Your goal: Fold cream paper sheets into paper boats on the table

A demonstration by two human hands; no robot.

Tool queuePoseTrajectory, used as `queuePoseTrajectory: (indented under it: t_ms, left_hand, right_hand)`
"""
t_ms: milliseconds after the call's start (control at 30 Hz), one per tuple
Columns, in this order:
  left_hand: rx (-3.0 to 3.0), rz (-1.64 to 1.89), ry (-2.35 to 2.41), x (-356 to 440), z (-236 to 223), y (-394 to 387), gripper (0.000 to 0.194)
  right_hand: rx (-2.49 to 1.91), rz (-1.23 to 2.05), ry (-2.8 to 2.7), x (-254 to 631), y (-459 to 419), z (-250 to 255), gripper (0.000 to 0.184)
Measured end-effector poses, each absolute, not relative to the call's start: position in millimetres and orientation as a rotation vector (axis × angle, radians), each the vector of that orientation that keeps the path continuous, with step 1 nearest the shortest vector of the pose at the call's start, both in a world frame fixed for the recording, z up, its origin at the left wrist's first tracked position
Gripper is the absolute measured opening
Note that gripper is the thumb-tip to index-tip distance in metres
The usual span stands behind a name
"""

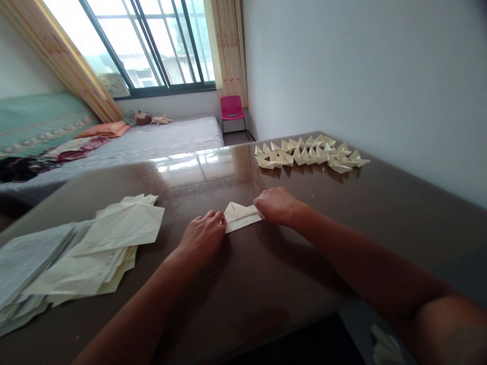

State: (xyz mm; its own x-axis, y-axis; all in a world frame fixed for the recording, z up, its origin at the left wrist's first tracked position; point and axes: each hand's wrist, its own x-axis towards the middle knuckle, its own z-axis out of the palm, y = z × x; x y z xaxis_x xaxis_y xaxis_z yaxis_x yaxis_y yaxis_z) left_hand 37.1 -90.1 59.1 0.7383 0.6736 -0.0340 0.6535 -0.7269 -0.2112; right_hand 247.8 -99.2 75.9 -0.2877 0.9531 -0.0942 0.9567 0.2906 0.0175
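A partly folded piece of cream paper (242,217) lies near the middle of the brown table, with a pointed peak standing above a flat band. My left hand (205,230) is closed on its left end, fingers curled at the edge. At the opposite end, my right hand (277,205) grips the paper between thumb and bent fingers. Both wrists rest low, close to the tabletop. The parts of the paper under my fingers are hidden.
Several folded paper boats (310,153) stand grouped at the table's far right. A pile of creased paper sheets (117,228) lies on the left. Beyond the glossy table (228,284) are a bed (178,133) and a pink chair (232,107). A wall (365,76) borders the right side.
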Motion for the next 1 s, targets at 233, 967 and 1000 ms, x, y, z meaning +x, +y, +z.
queuePoseTrajectory:
  t_ms: [233,967,1000]
  left_hand:
    - [-2.713,0.036,-1.09,35,53,-88,0.023]
    - [-2.659,-0.198,-1.276,35,50,-83,0.028]
    - [-2.641,-0.263,-1.288,35,52,-84,0.028]
  right_hand:
    - [1.924,-0.281,2.751,249,-68,42,0.032]
    - [2.717,-0.087,2.975,264,-65,62,0.039]
    - [2.596,0.14,3.013,262,-70,66,0.036]
